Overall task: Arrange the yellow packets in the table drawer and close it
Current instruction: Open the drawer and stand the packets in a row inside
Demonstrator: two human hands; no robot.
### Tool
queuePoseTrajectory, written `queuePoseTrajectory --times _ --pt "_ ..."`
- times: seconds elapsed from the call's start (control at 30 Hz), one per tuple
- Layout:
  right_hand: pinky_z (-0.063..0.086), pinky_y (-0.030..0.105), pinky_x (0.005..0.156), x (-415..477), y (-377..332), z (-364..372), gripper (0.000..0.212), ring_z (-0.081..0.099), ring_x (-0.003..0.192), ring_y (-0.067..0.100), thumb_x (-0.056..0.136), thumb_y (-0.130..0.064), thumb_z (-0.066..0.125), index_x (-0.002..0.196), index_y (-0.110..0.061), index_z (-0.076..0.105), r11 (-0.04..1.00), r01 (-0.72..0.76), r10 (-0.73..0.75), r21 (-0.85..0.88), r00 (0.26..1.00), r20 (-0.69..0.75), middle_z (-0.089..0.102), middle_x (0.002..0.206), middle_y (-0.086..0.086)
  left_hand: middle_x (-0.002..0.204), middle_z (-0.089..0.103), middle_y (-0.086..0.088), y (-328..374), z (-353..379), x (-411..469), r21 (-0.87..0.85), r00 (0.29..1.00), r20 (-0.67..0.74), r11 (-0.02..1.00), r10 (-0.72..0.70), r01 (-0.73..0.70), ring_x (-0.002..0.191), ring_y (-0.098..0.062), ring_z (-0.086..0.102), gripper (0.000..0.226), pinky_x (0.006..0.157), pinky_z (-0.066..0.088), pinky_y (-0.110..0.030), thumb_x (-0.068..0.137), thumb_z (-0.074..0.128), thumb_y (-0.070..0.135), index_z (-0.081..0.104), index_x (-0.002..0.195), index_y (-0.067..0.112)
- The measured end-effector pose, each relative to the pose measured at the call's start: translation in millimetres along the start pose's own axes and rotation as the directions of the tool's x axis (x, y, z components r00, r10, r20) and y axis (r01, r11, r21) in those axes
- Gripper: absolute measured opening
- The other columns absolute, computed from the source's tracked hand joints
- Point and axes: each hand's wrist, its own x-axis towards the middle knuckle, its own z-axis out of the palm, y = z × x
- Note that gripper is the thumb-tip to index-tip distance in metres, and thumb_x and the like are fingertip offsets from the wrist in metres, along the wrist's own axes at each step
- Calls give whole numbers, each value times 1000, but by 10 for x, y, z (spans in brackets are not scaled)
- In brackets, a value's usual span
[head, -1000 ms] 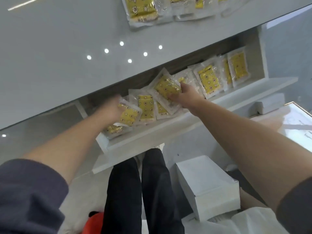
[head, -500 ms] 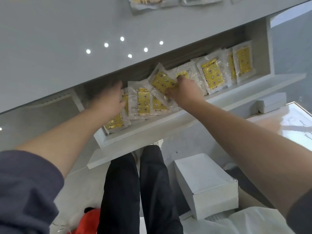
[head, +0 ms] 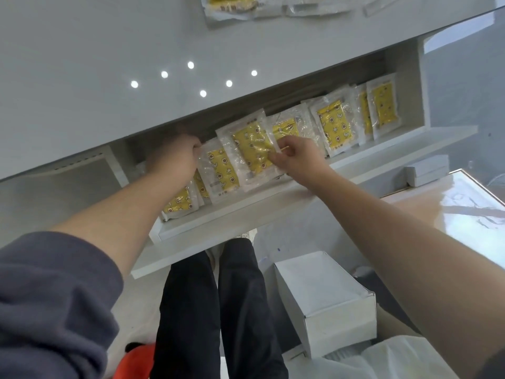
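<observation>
The white table drawer [head: 246, 214] stands pulled out below the glossy tabletop [head: 109, 77]. Several yellow packets in clear wrap lie in a row inside it, from the left end [head: 180, 203] to the right end [head: 384, 105]. My right hand [head: 297, 157] pinches the edge of a tilted packet [head: 251, 151] in the middle of the row. My left hand [head: 177, 157] is deep at the drawer's back left, fingers curled at the top edge of a packet [head: 220, 170]; its grip is partly hidden. More yellow packets [head: 235, 4] lie on the tabletop at the far edge.
My legs in black trousers [head: 218, 310] stand under the drawer front. A white box [head: 325, 296] sits on the floor to the right, a smaller white box [head: 426, 170] further back. A glossy low table [head: 464, 209] is at right.
Both hands have shifted among the packets: the left moved from the leftmost packets up toward the drawer's back, and the right now pinches the tilted middle packet's edge.
</observation>
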Motion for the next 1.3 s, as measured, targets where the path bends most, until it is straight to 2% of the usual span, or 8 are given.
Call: queuePoseTrajectory --times 0.2,0.3,0.47,0.67,0.93,1.07,1.17,1.3 --pt "47 24 68 -8 -154 343 23 57 77 12 90 -30 66 108 -17 61 996 42 -21 -77 969 247 62 90 -3 130 54 -9 -264 -19 -19 -149 998 64 988 -28 38 92 -24 53 39 75 41 -32 104 31 23 45 140 24" --pt "50 31 80 60 -211 544 24 58 88 18 93 -31 59 106 -11 66 900 164 -31 -404 948 317 62 97 -2 104 52 -9 -374 -107 -39 -127 991 -33 984 -129 124 82 -21 47 40 71 37 -32 105 25 30 41 141 24" --pt "43 40 90 105 -258 709 21 57 86 21 94 -31 49 91 -20 66 687 235 21 -688 940 341 64 91 -2 119 56 -2 -313 -62 -83 -170 982 106 976 158 -139 93 -18 53 37 72 40 -29 101 44 30 48 137 22" --pt "53 36 78 -89 -346 421 27 61 75 22 98 -20 39 104 -16 65 722 168 -129 -672 986 109 67 89 3 125 55 -3 -164 -185 -231 -34 959 9 958 284 -283 100 -24 59 29 79 50 -36 98 44 19 57 124 16" --pt "38 22 49 -424 -749 -636 20 51 56 8 98 -22 46 106 -16 63 874 209 -333 -439 915 -227 61 74 -5 75 66 1 681 -978 -438 -24 719 -164 726 675 -687 57 -17 56 21 51 48 -30 91 47 16 67 98 14" --pt "45 24 62 -233 -1014 -1022 16 53 72 9 94 -21 51 104 -16 62 877 288 -419 -385 850 -319 61 92 -5 96 62 -7 1154 -1231 -140 48 743 -415 828 526 -559 89 -25 58 17 68 49 -38 87 50 14 63 98 10" --pt "47 26 73 69 -1226 -1154 22 53 94 10 92 -28 55 113 -20 57 901 270 -390 -339 847 -361 54 112 -6 119 50 -9 1320 -1347 127 -3 833 -535 986 138 -165 110 -28 48 31 85 43 -40 86 59 26 55 113 12" --pt "45 34 91 435 -1484 -1237 41 47 113 17 89 -39 59 123 -20 49 914 190 -330 -358 861 -386 48 125 -1 135 38 -9 1488 -1477 381 -261 814 -474 937 -335 234 123 -27 39 72 94 38 -40 79 67 54 39 131 13"
